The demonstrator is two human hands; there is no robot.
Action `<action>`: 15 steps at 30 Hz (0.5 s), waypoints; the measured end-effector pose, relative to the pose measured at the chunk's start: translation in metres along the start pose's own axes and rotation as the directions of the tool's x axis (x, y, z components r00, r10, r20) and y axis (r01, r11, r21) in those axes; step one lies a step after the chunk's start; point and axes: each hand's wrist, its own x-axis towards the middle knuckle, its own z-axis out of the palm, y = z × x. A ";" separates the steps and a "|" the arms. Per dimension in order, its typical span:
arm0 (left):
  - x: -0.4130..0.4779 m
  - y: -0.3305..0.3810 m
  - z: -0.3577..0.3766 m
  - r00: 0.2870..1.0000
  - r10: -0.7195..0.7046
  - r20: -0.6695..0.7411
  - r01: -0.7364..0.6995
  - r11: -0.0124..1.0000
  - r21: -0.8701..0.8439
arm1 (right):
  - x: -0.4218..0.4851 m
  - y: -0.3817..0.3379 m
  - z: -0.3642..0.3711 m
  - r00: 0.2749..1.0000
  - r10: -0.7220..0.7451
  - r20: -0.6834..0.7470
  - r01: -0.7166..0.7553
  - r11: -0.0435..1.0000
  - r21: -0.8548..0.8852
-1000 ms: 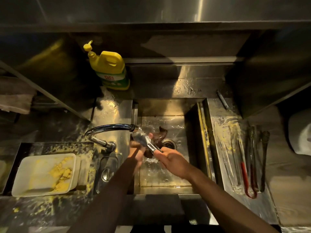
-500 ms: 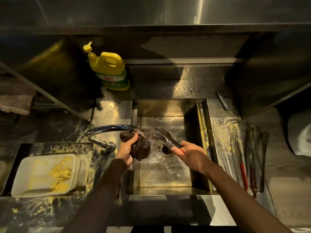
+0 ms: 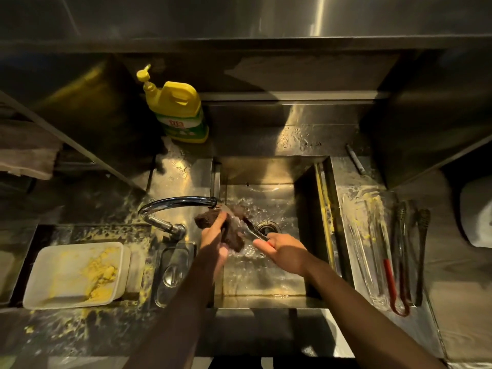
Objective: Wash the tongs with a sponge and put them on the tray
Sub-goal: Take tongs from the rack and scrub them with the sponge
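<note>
Over the steel sink (image 3: pixel 269 278), my right hand (image 3: pixel 283 247) grips the handle end of a pair of metal tongs (image 3: pixel 253 230). Their tips point up and left, under the running water from the tap (image 3: pixel 181 202). My left hand (image 3: pixel 214 235) is shut on a dark brown sponge (image 3: pixel 234 233), pressed against the tongs' far end, which it partly hides. To the right of the sink a metal tray (image 3: pixel 354 206) holds several other tongs (image 3: pixel 399 251), one with red handles.
A yellow detergent bottle (image 3: pixel 178 110) stands behind the sink at the left. A white container (image 3: pixel 66 275) with yellow residue sits on the messy left counter. A small steel lid (image 3: pixel 173 272) lies by the tap base. A white object (image 3: pixel 479 214) sits at far right.
The tongs' tips swung right and then back left under the tap. The sponge moved from behind the tongs into my left hand's grip against their far end.
</note>
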 end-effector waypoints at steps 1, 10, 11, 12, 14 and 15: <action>-0.001 -0.003 0.004 0.998 0.006 0.067 -0.006 1.000 -0.012 | 0.001 -0.006 0.004 1.000 0.008 0.003 -0.009 0.999 0.051; 0.004 -0.002 0.003 0.998 0.047 0.038 -0.047 0.999 0.008 | 0.007 -0.016 -0.014 0.998 -0.006 0.069 0.005 1.000 0.014; 0.004 -0.002 0.002 0.997 0.054 0.057 -0.058 0.996 0.065 | 0.005 -0.017 -0.008 0.996 0.021 0.092 -0.027 0.997 0.070; 0.002 0.000 0.002 0.996 0.060 0.068 -0.070 0.986 0.154 | 0.004 -0.014 -0.004 0.992 0.040 0.116 -0.052 0.994 0.096; 0.007 0.005 -0.003 0.991 0.136 -0.006 -0.127 0.942 0.311 | 0.002 -0.005 -0.010 0.992 0.023 0.127 -0.019 0.999 -0.028; 0.009 0.010 -0.006 0.984 0.170 -0.056 -0.140 0.927 0.348 | 0.003 0.000 -0.020 0.992 0.005 0.122 0.015 0.987 -0.160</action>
